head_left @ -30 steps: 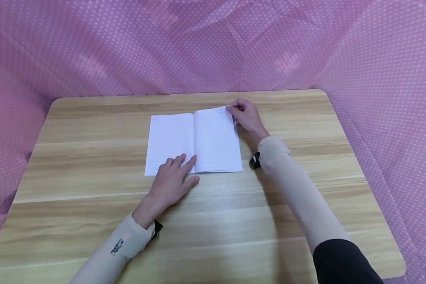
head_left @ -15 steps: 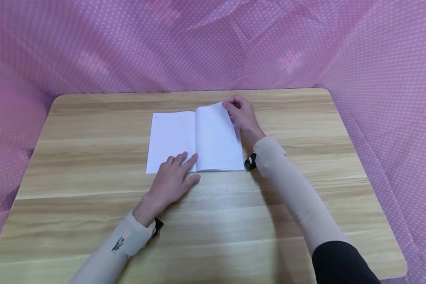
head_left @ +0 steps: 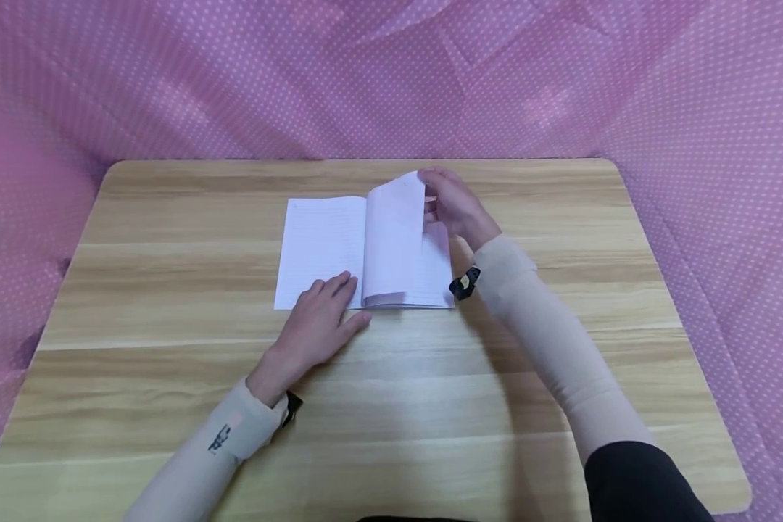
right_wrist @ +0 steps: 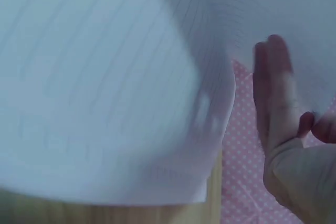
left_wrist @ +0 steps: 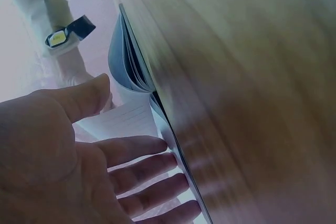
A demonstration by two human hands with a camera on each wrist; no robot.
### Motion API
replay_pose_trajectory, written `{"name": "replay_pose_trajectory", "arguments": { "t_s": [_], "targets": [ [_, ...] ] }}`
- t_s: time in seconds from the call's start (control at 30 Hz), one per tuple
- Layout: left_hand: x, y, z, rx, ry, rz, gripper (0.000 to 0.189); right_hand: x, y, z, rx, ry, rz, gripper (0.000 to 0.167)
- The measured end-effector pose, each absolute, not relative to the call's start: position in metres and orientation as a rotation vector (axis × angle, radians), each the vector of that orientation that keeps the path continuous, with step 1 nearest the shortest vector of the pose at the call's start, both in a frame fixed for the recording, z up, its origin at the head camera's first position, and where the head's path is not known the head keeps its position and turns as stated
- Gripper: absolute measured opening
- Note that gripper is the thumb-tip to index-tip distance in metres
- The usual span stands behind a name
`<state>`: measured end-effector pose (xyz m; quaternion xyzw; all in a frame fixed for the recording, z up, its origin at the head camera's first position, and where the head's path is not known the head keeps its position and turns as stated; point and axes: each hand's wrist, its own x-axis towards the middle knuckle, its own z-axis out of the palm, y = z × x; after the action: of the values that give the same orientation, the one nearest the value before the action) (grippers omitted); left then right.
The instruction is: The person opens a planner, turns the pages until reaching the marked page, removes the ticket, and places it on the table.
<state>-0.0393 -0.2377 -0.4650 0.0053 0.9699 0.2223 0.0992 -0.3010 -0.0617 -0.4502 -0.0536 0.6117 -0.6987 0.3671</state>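
Note:
A notebook [head_left: 320,239] with white ruled pages lies spread on the wooden table. My left hand [head_left: 309,326] rests its outstretched fingers on the lower part of the left page, near the fold. In the left wrist view those fingertips touch the paper close to the notebook's lower edge. At the top right corner, my right hand [head_left: 457,203] pinches a raised page [head_left: 394,239] between thumb and index finger. The raised page curves up from the fold, uncovering part of the ruled page [head_left: 438,264] beneath. The right wrist view shows the other fingers [right_wrist: 278,93] straight beside the sheet.
A light wood table [head_left: 170,290] with rounded corners extends around the notebook. Pink dotted cloth [head_left: 391,87] hangs behind it and at both sides. Each wrist wears a band with a small black device, seen on the right wrist as a black camera [head_left: 465,283].
My right hand has lifted the right page's top corner, curling the sheet up and leftward and exposing the page below. My left hand stays on the left page.

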Motion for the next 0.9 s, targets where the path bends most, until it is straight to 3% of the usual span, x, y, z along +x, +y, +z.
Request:
{"name": "replay_pose_trajectory", "arguments": {
  "t_s": [0.13, 0.4, 0.63, 0.9],
  "targets": [
    [-0.039, -0.239, -0.463, 0.022, 2.878, 0.662, 0.074, -0.297, -0.067, -0.453, -0.106, 1.470, -1.875, 0.025],
    [-0.030, -0.238, -0.461, 0.061, 2.902, 0.690, 0.067, -0.275, -0.083, -0.471, -0.263, 1.634, -1.742, 0.011],
    [-0.015, -0.225, -0.454, 0.001, 2.883, 0.590, 0.077, -0.265, -0.089, -0.482, -0.378, 1.748, -1.686, 0.011],
    [-0.014, -0.201, -0.433, 0.119, 2.917, 0.789, 0.047, -0.260, -0.091, -0.488, -0.429, 1.852, -1.639, 0.011]
  ]
}}
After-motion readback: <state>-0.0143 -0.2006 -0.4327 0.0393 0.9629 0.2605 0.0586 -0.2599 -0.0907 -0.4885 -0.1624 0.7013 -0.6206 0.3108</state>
